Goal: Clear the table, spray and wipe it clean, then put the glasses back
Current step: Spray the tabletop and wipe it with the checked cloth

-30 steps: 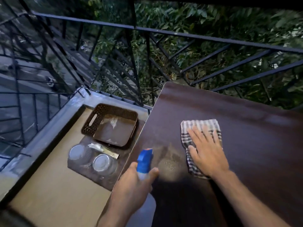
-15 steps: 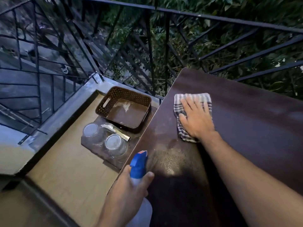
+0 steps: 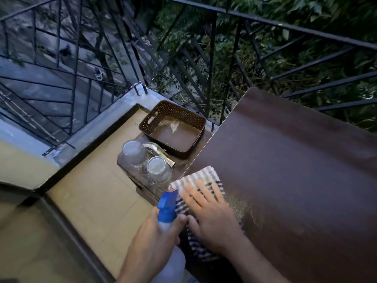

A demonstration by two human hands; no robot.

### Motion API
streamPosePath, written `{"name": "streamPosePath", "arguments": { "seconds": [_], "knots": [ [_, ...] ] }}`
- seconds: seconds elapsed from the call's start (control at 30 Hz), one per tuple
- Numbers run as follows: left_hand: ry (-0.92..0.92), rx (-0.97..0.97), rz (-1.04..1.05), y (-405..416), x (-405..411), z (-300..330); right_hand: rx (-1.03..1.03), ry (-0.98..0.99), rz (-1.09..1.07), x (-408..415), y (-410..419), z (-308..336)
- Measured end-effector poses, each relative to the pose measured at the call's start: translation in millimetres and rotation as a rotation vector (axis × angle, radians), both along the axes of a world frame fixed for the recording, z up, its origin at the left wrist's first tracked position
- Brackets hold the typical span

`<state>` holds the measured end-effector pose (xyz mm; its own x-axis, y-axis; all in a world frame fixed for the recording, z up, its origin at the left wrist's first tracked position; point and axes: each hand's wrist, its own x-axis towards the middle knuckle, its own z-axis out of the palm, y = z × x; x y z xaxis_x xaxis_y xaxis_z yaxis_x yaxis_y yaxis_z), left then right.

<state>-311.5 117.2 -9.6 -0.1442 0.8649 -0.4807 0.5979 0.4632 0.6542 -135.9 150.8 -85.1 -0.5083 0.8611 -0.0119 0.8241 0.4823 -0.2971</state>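
The dark brown table (image 3: pixel 295 160) fills the right side, with a patch of spray droplets near its left edge. My right hand (image 3: pixel 210 217) presses flat, fingers spread, on a striped checked cloth (image 3: pixel 199 178) at that edge. My left hand (image 3: pixel 151 248) grips a white spray bottle with a blue nozzle (image 3: pixel 167 207) just left of the cloth. Two clear glasses (image 3: pixel 133 154) (image 3: pixel 159 172) stand upside down on a low dark stool (image 3: pixel 130 176) beside the table.
A brown perforated basket (image 3: pixel 173 111) sits on the stool behind the glasses, with a small foil packet (image 3: pixel 159 152) between them. A black metal railing (image 3: pixel 214 58) runs close behind the table and along the left of the tiled balcony floor (image 3: pixel 91 201).
My right hand has dragged the cloth from the table's far left part back toward me, over the sprayed patch, ending beside the spray bottle. The left hand has kept hold of the bottle.
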Motion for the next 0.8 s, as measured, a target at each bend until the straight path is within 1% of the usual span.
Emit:
{"name": "streamPosePath", "arguments": {
  "seconds": [0.07, 0.17, 0.2, 0.27, 0.33, 0.4, 0.53, 0.6, 0.67, 0.73, 0.8],
  "knots": [
    [-0.02, -0.004, 0.007, -11, -2, 0, 0.033, -0.057, -0.084, 22, 32, 1],
    [-0.027, -0.034, 0.048, -28, -8, -2, -0.053, -0.093, -0.383, 57, 98, 2],
    [-0.041, -0.045, 0.079, -34, -10, -2, -0.061, -0.11, -0.448, 63, 112, 1],
    [-0.066, -0.046, 0.139, -43, -13, -2, -0.049, -0.16, -0.492, 63, 122, 0],
    [-0.057, -0.039, 0.172, -50, -17, 2, -0.036, -0.182, -0.446, 47, 109, 2],
    [-0.053, -0.037, 0.176, -55, -21, 8, -0.03, -0.148, -0.323, 21, 76, 3],
    [-0.032, -0.033, 0.211, -62, -29, 18, 0.009, -0.025, -0.017, -41, -14, -2],
    [-0.007, -0.046, 0.232, -65, -33, 21, -0.025, 0.04, 0.076, -60, -46, -6],
    [0.009, -0.054, 0.257, -69, -36, 24, -0.03, 0.059, 0.111, -64, -52, -7],
    [0.017, -0.065, 0.258, -74, -36, 26, -0.01, 0.014, 0.107, -58, -36, -5],
    [0.026, -0.064, 0.257, -77, -35, 28, -0.009, -0.019, 0.012, -47, -6, -5]
  ]
}}
